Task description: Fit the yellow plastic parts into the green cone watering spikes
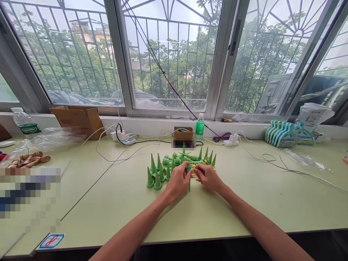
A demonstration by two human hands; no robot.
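My left hand [178,178] is closed on a green spike [189,185], whose pointed end hangs down below the fingers. Close at its right, my right hand [208,176] has its fingers pinched together near the top of that spike; whatever is between them is too small to make out. Several green cones [157,181] stand upright on the table left of my hands, and more green parts [191,157] lie and stand behind them. Small yellow pieces [196,176] are partly hidden beneath and behind my right hand.
Behind the green parts are a small brown box [183,135] and a green-labelled bottle [200,127]. Teal hangers [285,135] and white cables [272,159] lie right. At left are a cardboard box [78,121], another bottle [27,125] and wooden pieces [31,159].
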